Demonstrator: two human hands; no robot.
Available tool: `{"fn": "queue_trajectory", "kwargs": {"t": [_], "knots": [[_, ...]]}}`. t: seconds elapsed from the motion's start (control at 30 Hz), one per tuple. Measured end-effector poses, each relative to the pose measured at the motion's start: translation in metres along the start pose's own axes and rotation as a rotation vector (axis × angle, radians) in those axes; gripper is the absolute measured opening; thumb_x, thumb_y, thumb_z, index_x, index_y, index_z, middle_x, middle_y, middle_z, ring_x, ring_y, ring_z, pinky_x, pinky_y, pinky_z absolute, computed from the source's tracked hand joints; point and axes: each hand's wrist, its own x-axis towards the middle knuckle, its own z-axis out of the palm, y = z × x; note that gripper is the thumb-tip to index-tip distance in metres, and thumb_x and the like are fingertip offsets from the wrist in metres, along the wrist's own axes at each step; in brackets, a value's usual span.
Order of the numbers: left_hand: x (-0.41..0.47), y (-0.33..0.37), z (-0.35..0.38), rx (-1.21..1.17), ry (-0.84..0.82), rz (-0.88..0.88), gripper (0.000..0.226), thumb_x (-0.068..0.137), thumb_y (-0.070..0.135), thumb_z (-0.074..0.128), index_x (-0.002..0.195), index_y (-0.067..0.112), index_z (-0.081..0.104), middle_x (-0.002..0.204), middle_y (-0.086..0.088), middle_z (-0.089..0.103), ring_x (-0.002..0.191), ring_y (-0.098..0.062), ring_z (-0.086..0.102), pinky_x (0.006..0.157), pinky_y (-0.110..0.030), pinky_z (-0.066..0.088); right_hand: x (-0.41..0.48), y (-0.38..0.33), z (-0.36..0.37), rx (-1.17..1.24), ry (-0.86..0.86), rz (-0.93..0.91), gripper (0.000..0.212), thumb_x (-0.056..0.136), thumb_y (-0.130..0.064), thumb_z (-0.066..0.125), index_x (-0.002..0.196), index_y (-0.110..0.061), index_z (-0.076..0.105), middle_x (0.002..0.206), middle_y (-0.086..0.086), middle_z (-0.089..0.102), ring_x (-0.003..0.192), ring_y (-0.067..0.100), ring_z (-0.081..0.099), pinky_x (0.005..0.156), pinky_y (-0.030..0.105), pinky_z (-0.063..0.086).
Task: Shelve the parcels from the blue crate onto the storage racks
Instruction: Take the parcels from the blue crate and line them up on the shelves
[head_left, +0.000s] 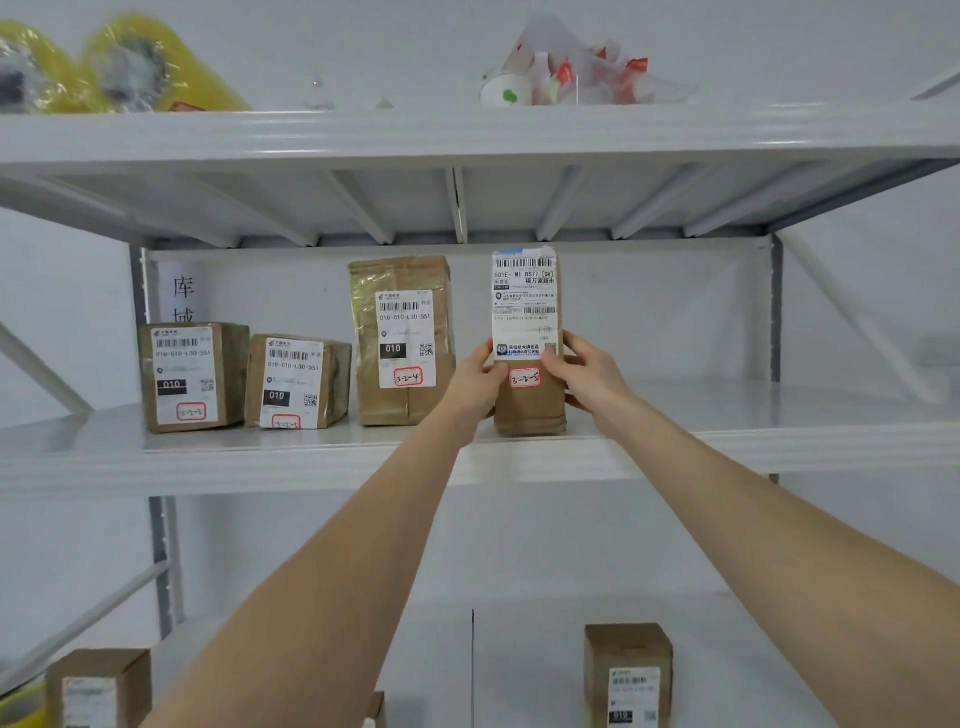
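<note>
Seating the parcel marked 3-2-5 upright on the middle shelf of the storage rack.

I hold it with both hands, left hand and right hand, each grip clamped on a side edge at mid-height so the label faces outward and stays readable. Its base rests near the shelf's front edge, just right of the parcel marked 3-2-4 and apart from it, probably continuing the numbered row. The blue crate is out of view.
</note>
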Motion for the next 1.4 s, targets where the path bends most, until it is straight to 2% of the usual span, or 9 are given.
{"fn": "queue_trajectory", "kwargs": {"t": [0.07, 0.13, 0.2, 0.23, 0.3, 0.4, 0.63, 1.4], "knots": [[0.003, -0.002, 0.002, 0.034, 0.017, -0.025, 0.042, 0.096, 0.014, 0.046, 0.136, 0.026, 0.042, 0.108, -0.002, 0.065, 0.093, -0.019, 0.059, 0.08, -0.034, 0.048, 0.003, 0.003, -0.002, -0.072, -0.018, 0.007, 0.054, 0.092, -0.027, 0.062, 0.142, -0.027, 0.041, 0.128, 0.004, 0.057, 0.107, 0.016, 0.056, 0.07, 0.022, 0.045], [0.005, -0.002, 0.004, 0.096, 0.043, -0.049, 0.041, 0.094, 0.017, 0.05, 0.134, 0.021, 0.043, 0.11, -0.002, 0.063, 0.091, -0.019, 0.055, 0.069, -0.03, 0.044, 0.005, 0.005, -0.006, -0.161, -0.034, 0.023, 0.065, 0.089, -0.033, 0.065, 0.146, -0.025, 0.034, 0.138, 0.006, 0.047, 0.12, 0.021, 0.05, 0.079, 0.029, 0.044], [0.007, -0.002, 0.004, 0.135, 0.04, -0.072, 0.034, 0.093, 0.02, 0.054, 0.127, 0.02, 0.051, 0.116, -0.002, 0.064, 0.097, -0.019, 0.058, 0.072, -0.029, 0.046, 0.006, 0.008, -0.008, -0.234, -0.053, 0.05, 0.074, 0.086, -0.04, 0.066, 0.148, -0.021, 0.028, 0.143, 0.007, 0.042, 0.123, 0.026, 0.05, 0.082, 0.034, 0.047], [0.008, -0.002, 0.005, 0.136, 0.028, -0.083, 0.03, 0.092, 0.02, 0.055, 0.122, 0.02, 0.055, 0.116, -0.003, 0.065, 0.1, -0.02, 0.06, 0.078, -0.032, 0.049, 0.007, 0.01, -0.009, -0.267, -0.064, 0.048, 0.073, 0.086, -0.041, 0.065, 0.147, -0.018, 0.031, 0.141, 0.007, 0.044, 0.12, 0.027, 0.052, 0.084, 0.035, 0.05], [0.007, -0.003, 0.005, 0.122, 0.003, -0.099, 0.023, 0.094, 0.017, 0.054, 0.117, 0.018, 0.057, 0.112, -0.003, 0.065, 0.1, -0.021, 0.061, 0.083, -0.034, 0.051, 0.011, 0.014, -0.011, -0.346, -0.085, 0.004, 0.057, 0.088, -0.038, 0.063, 0.137, -0.014, 0.045, 0.131, 0.009, 0.056, 0.112, 0.029, 0.058, 0.09, 0.041, 0.052], [0.008, -0.004, 0.006, 0.164, -0.005, -0.084, 0.026, 0.096, 0.014, 0.051, 0.122, 0.014, 0.056, 0.112, -0.005, 0.063, 0.099, -0.022, 0.06, 0.087, -0.037, 0.052, 0.012, 0.018, -0.012, -0.425, -0.088, -0.036, 0.042, 0.09, -0.033, 0.061, 0.124, -0.01, 0.054, 0.119, 0.012, 0.063, 0.108, 0.031, 0.06, 0.091, 0.047, 0.051], [0.025, -0.013, 0.012, 0.314, 0.061, -0.061, 0.033, 0.095, 0.015, 0.053, 0.128, 0.012, 0.053, 0.125, -0.009, 0.061, 0.114, -0.026, 0.057, 0.098, -0.046, 0.048, 0.022, 0.021, -0.012, -0.491, -0.106, -0.002, 0.04, 0.09, -0.029, 0.062, 0.12, -0.006, 0.05, 0.118, 0.014, 0.059, 0.106, 0.031, 0.06, 0.09, 0.045, 0.051], [0.082, -0.042, -0.007, 0.404, 0.08, -0.117, 0.033, 0.094, 0.016, 0.054, 0.126, 0.009, 0.052, 0.121, -0.012, 0.061, 0.112, -0.032, 0.057, 0.098, -0.049, 0.047, 0.066, 0.037, 0.022, -0.432, -0.114, 0.112, 0.044, 0.091, -0.026, 0.06, 0.126, -0.004, 0.045, 0.125, 0.015, 0.055, 0.111, 0.031, 0.057, 0.092, 0.044, 0.051]]}}
